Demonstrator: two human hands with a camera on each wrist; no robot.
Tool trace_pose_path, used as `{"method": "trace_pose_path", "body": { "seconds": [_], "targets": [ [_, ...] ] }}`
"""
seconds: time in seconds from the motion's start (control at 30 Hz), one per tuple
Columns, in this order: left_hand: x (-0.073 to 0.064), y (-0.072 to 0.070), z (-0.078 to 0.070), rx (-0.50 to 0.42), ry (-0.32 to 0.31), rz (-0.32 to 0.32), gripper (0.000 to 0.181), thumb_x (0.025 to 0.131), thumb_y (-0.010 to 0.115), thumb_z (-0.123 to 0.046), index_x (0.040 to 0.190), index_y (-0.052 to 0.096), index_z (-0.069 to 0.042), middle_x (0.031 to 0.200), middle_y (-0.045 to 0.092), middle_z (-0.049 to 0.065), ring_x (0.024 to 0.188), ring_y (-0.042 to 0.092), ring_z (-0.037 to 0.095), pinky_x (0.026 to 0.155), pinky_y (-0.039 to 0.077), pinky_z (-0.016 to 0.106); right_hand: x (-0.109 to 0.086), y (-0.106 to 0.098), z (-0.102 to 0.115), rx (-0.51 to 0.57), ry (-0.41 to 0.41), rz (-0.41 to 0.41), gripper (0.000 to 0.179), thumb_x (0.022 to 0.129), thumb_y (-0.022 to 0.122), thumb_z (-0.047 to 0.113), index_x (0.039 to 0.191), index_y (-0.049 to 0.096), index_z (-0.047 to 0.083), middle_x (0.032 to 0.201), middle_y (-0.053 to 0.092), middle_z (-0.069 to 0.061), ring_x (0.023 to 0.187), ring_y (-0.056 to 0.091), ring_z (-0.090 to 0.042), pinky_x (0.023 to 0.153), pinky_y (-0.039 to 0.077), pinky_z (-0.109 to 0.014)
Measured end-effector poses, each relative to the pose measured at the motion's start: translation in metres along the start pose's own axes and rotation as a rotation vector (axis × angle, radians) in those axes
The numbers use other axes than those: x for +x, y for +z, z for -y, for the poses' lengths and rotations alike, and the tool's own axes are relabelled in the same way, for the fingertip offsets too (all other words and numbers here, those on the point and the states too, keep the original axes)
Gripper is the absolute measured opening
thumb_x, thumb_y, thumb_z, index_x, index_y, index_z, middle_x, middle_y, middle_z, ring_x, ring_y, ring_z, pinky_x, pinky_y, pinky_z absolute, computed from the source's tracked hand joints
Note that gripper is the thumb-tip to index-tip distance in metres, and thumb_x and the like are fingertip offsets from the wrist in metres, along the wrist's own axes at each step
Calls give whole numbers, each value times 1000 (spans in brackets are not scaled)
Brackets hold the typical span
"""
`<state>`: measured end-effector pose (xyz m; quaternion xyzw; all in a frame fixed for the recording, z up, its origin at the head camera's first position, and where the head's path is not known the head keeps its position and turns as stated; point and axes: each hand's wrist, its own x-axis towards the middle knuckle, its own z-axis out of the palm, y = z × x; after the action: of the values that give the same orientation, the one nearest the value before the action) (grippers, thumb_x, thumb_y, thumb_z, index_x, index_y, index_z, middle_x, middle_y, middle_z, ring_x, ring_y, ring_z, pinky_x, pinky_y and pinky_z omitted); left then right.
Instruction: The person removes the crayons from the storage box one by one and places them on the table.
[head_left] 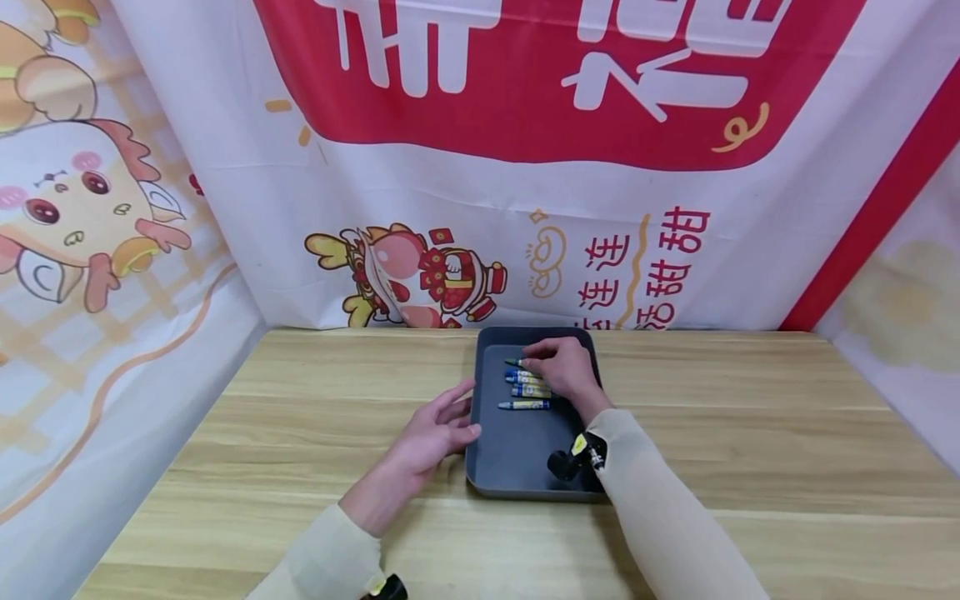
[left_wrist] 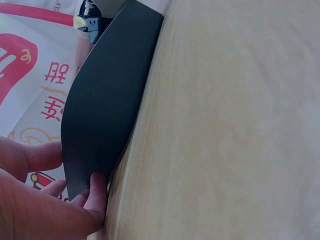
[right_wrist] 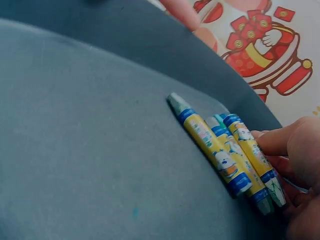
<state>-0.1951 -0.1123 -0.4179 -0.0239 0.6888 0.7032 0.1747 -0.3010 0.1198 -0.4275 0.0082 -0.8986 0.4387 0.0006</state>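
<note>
A dark grey tray (head_left: 525, 454) lies on the wooden table and holds several crayons (head_left: 525, 405) with yellow and blue wrappers. At the tray's left side, my left hand (head_left: 435, 429) holds the wall, its thumb at the rim and its other fingers along the outside. In the left wrist view, one fingertip (left_wrist: 98, 192) rests low on the outer wall. My right hand (head_left: 566, 367) reaches into the far part of the tray and pinches a dark green crayon (head_left: 513, 362) at the row's far end. Up close, the right fingers (right_wrist: 277, 142) lie against the outermost crayon (right_wrist: 252, 150).
One crayon (right_wrist: 207, 145) lies slightly apart from the others, nearer me. A white printed cloth (head_left: 420, 192) hangs right behind the table's far edge. The bare wood (head_left: 750, 417) extends on both sides of the tray. A small camera (head_left: 577, 458) sits on the right wrist.
</note>
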Motion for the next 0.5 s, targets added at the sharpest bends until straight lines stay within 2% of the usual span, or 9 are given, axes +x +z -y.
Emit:
{"method": "trace_pose_path", "body": {
  "seconds": [0.23, 0.5],
  "targets": [
    [0, 0, 0, 2, 2, 4, 73, 99, 65, 5, 164, 42, -20, 165, 44, 24, 145, 54, 39, 113, 54, 45, 0, 2, 3, -16, 53, 0, 20, 98, 77, 22, 116, 83, 17, 124, 78, -8, 117, 65, -27, 106, 52, -47],
    [-1, 1, -2, 5, -7, 3, 74, 99, 65, 5, 164, 42, -21, 166, 43, 24, 146, 54, 39, 116, 50, 50, 1, 1, 4, -33, 50, 9, 17, 99, 75, 21, 113, 85, 17, 125, 78, -9, 117, 66, -27, 105, 52, -47]
  ]
}}
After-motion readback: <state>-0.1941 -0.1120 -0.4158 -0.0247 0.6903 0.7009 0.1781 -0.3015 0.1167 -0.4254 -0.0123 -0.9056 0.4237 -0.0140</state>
